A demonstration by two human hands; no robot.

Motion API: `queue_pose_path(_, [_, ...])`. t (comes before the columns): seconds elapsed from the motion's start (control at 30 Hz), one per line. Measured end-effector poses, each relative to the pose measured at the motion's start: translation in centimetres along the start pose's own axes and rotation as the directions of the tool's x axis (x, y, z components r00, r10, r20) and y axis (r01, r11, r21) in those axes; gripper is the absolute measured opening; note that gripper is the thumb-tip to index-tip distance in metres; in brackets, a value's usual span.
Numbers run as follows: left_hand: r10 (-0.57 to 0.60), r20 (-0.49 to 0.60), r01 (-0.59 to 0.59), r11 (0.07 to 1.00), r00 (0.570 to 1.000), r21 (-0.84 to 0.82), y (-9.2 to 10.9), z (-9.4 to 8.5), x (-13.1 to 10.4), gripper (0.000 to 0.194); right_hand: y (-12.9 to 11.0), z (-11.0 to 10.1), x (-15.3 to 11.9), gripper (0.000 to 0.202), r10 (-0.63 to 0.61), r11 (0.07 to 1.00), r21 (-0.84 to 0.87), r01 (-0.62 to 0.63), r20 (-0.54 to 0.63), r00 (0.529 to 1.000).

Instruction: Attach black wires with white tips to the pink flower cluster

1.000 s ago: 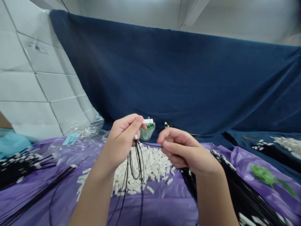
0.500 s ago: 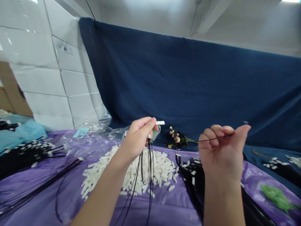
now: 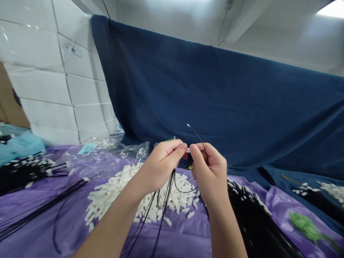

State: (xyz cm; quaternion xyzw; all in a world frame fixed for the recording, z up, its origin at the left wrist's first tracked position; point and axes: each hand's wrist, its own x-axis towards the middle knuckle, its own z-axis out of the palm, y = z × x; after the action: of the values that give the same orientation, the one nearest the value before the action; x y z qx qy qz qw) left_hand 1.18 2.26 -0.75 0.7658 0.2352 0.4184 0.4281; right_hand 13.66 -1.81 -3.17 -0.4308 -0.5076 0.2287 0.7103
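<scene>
The cords (image 3: 163, 193) hanging from my left hand (image 3: 163, 165) are black, and the small piece (image 3: 188, 150) pinched between it and my right hand (image 3: 208, 172) is white. Below them a heap of white plastic pieces (image 3: 129, 193) lies on a purple sheet (image 3: 188, 240). Far behind hangs a plain dark blue cloth (image 3: 215, 104). To the left stand white boxes (image 3: 40, 86), with a light blue label (image 3: 87, 148) near them. On the near right lies something green (image 3: 306, 224).

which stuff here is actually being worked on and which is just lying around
In hand:
left hand, gripping the bunch of black cords
right hand, pinching one black cord
small white piece between the fingertips
pile of white pieces

Lying about:
clear plastic bags
green leaves
white boxes
</scene>
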Motion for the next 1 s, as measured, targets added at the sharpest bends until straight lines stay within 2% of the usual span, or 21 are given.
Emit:
queue_pose_path(0.1, [0.022, 0.055, -0.024, 0.999, 0.998, 0.048, 0.2, -0.2, -0.3, 0.039, -0.4, -0.7, 0.0, 0.029, -0.015, 0.996, -0.085, 0.018, 0.040, 0.999])
queue_pose_path(0.23, [-0.038, 0.103, 0.030, 0.997, 0.994, 0.074, 0.2, -0.2, -0.4, 0.038, -0.6, -1.7, 0.1, 0.031, 0.056, 0.989, -0.147, -0.027, 0.194, 0.980])
queue_pose_path(0.33, [-0.050, 0.133, 0.042, 0.997, 0.990, 0.058, 0.0, -0.1, -0.2, 0.039, -0.2, -1.5, 0.2, 0.032, 0.071, 0.996, -0.059, -0.060, 0.201, 0.977])
queue_pose_path(0.47, [-0.034, 0.183, 0.044, 0.998, 0.983, -0.049, 0.0, -0.3, 0.0, 0.038, 0.4, -0.8, 0.4, 0.029, 0.095, 0.989, 0.096, -0.114, 0.187, 0.978])
queue_pose_path(0.53, [-0.060, 0.181, 0.077, 0.993, 0.982, -0.091, 0.0, -0.4, 0.0, 0.037, 0.5, -0.5, 0.6, 0.029, 0.102, 0.974, 0.189, -0.124, 0.120, 0.988])
queue_pose_path(0.63, [-0.115, 0.130, 0.140, 0.968, 0.985, -0.208, 0.0, -0.4, 0.1, 0.035, 0.3, -0.6, 0.7, 0.029, -0.008, 0.970, 0.240, 0.025, -0.074, 0.997])
queue_pose_path(0.73, [-0.162, 0.068, 0.175, 0.912, 0.985, -0.371, -0.1, -0.3, 0.2, 0.034, -0.2, -1.2, 0.3, 0.027, -0.193, 0.967, 0.134, 0.218, -0.172, 0.966])
queue_pose_path(0.9, [-0.169, 0.042, 0.168, 0.848, 0.985, -0.502, -0.1, -0.3, 0.3, 0.033, -1.2, -2.1, -0.6, 0.021, -0.381, 0.916, -0.200, 0.348, -0.161, 0.911])
queue_pose_path(1.0, [-0.158, 0.039, 0.155, 0.841, 0.987, -0.519, -0.1, -0.2, 0.2, 0.033, -1.5, -2.1, -0.9, 0.021, -0.459, 0.863, -0.308, 0.400, -0.146, 0.876])
